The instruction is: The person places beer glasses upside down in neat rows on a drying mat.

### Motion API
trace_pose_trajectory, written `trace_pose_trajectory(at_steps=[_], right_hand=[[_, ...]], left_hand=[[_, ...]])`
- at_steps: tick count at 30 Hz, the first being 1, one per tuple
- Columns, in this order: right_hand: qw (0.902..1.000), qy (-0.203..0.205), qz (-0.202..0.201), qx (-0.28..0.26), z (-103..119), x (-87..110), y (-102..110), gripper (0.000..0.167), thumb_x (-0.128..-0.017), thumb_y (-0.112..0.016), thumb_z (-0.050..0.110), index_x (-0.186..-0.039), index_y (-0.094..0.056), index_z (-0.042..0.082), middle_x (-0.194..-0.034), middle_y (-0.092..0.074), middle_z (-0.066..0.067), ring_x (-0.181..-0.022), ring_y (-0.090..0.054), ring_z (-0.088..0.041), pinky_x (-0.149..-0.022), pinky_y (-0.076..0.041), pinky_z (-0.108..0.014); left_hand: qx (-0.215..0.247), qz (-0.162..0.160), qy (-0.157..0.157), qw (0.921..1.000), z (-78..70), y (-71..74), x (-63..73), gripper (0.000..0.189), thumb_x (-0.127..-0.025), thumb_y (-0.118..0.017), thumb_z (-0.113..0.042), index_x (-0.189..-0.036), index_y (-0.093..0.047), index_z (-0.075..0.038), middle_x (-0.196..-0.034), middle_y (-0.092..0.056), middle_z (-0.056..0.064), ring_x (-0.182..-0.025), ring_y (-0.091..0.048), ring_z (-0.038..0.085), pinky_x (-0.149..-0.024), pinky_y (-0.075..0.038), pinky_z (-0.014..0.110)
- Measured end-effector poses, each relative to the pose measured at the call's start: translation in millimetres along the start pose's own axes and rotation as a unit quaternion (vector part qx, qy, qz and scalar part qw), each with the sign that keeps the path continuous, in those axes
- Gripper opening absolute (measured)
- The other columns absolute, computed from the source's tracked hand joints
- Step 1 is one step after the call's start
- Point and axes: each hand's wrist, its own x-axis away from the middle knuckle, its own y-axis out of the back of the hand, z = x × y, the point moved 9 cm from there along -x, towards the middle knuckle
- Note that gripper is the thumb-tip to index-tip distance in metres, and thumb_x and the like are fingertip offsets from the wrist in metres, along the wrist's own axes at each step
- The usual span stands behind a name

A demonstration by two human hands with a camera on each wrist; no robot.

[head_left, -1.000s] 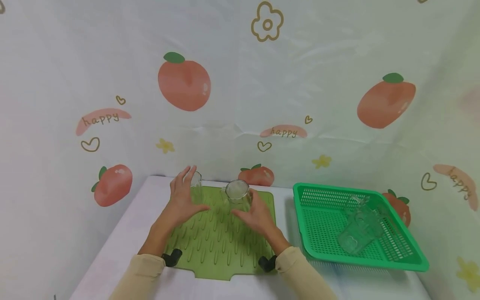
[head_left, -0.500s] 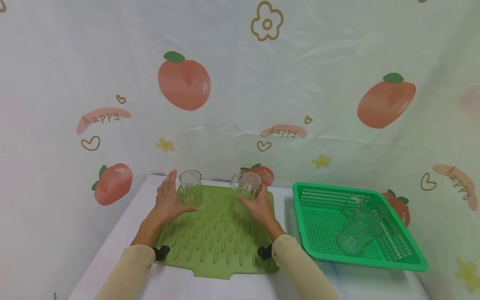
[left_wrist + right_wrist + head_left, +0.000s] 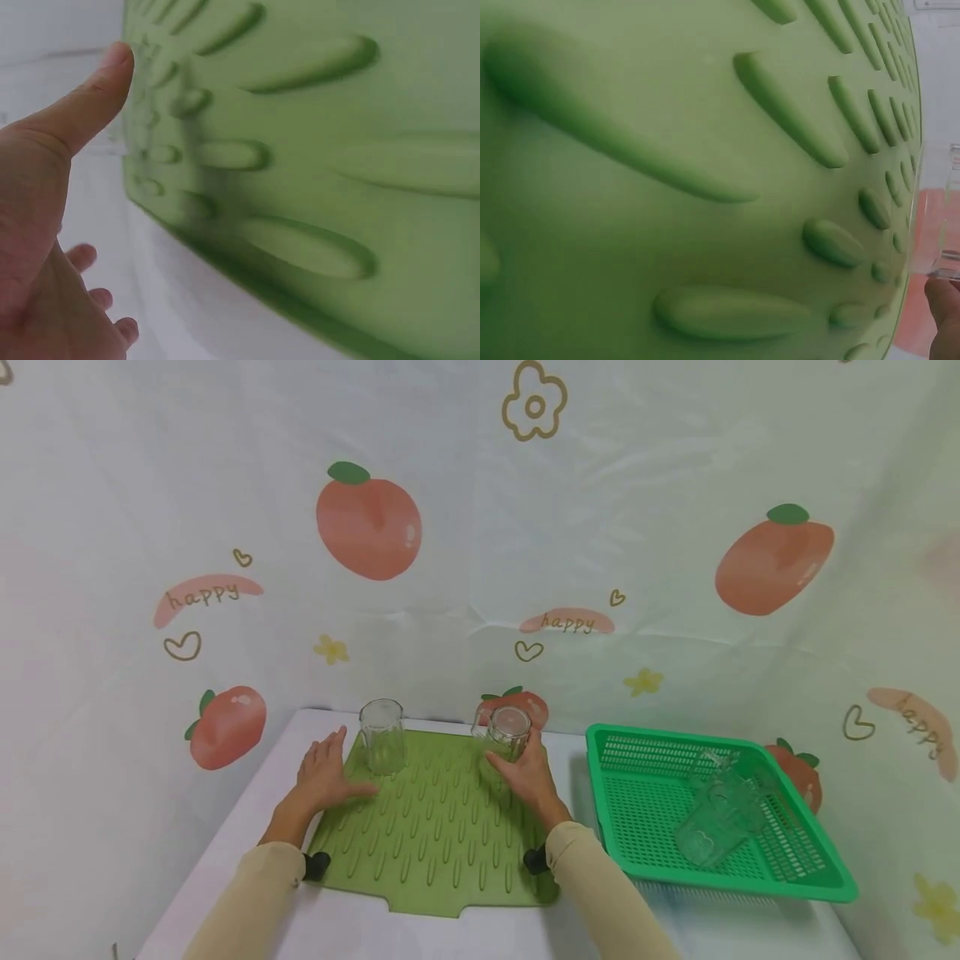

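Note:
My right hand [image 3: 528, 774] grips a clear glass mug [image 3: 508, 737] over the back right of a green ribbed drying mat [image 3: 427, 852]. Its handle points left. Only the thumb and the mug's edge show in the right wrist view. A second clear glass [image 3: 383, 739] stands at the mat's back left corner; no handle can be made out on it. Just left of that glass, apart from it, my left hand [image 3: 321, 777] is held with its fingers spread and nothing in them. The left wrist view shows the left thumb [image 3: 97, 94] raised beside the mat's edge.
To the right of the mat stands a green plastic basket [image 3: 611, 852] with slotted sides. Clear glass mugs [image 3: 705, 835] lie in it toward its right side. A white cloth wall [image 3: 465, 568] printed with fruit rises directly behind the table [image 3: 240, 827].
My left hand has drawn back to the left, away from the standing glass. The right hand has carried its mug to the right and back across the mat.

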Motion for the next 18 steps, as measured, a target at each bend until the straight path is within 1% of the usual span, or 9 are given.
trace_pose_trajectory(at_steps=[3,5,9,13,15,18], right_hand=[[1.0000,0.000,-0.002,0.006,-2.9,-0.8,-1.0,0.089,-0.086,-0.083,0.033,-0.152,-0.031,0.004,-0.146,-0.053,-0.020,-0.139,-0.052,-0.036,-0.113,-0.045,-0.055],[1.0000,0.000,-0.003,0.008,-4.6,-1.3,-2.2,0.089,-0.086,-0.083,0.033,-0.152,-0.031,0.003,-0.145,-0.053,-0.020,-0.138,-0.053,-0.036,-0.112,-0.046,-0.055],[0.9999,0.007,-0.004,0.013,-4.1,-1.6,-4.5,0.088,-0.086,-0.083,0.033,-0.151,-0.032,0.002,-0.144,-0.054,-0.021,-0.136,-0.055,-0.036,-0.111,-0.047,-0.055],[1.0000,0.003,0.002,0.006,-1.9,-0.3,-7.1,0.091,-0.087,-0.082,0.034,-0.154,-0.029,0.005,-0.148,-0.051,-0.021,-0.138,-0.052,-0.037,-0.112,-0.045,-0.057],[1.0000,-0.001,0.003,0.000,-2.1,0.0,-8.4,0.093,-0.087,-0.082,0.035,-0.156,-0.027,0.007,-0.150,-0.050,-0.020,-0.140,-0.050,-0.036,-0.113,-0.044,-0.057],[1.0000,0.006,-0.002,0.000,-0.9,0.9,-10.3,0.092,-0.087,-0.082,0.034,-0.155,-0.028,0.004,-0.148,-0.050,-0.021,-0.140,-0.050,-0.038,-0.113,-0.044,-0.057]], left_hand=[[-0.019,0.010,-0.004,0.9998,6.7,-6.9,-2.0,0.124,-0.076,-0.084,-0.055,-0.162,-0.013,0.001,-0.164,-0.016,0.034,-0.149,-0.008,0.062,-0.118,-0.015,0.077],[-0.024,0.019,0.000,0.9995,12.5,-11.8,-2.5,0.120,-0.078,-0.083,-0.056,-0.161,-0.017,0.001,-0.165,-0.018,0.033,-0.150,-0.008,0.062,-0.118,-0.015,0.077],[-0.011,0.033,0.006,0.9994,20.2,-17.8,-1.4,0.116,-0.080,-0.082,-0.055,-0.160,-0.020,0.002,-0.165,-0.020,0.031,-0.150,-0.006,0.062,-0.117,-0.012,0.078],[0.000,0.047,0.008,0.9989,22.4,-21.0,-0.5,0.112,-0.081,-0.080,-0.055,-0.160,-0.024,0.000,-0.165,-0.023,0.031,-0.151,-0.005,0.062,-0.118,-0.008,0.078],[0.002,0.055,0.010,0.9984,22.4,-22.1,-0.5,0.110,-0.082,-0.079,-0.056,-0.161,-0.025,-0.002,-0.165,-0.021,0.032,-0.150,-0.004,0.063,-0.118,-0.008,0.079],[0.009,0.071,0.016,0.9973,22.0,-25.3,-0.4,0.110,-0.082,-0.079,-0.056,-0.161,-0.023,-0.003,-0.166,-0.014,0.032,-0.150,0.001,0.063,-0.117,-0.005,0.079]])
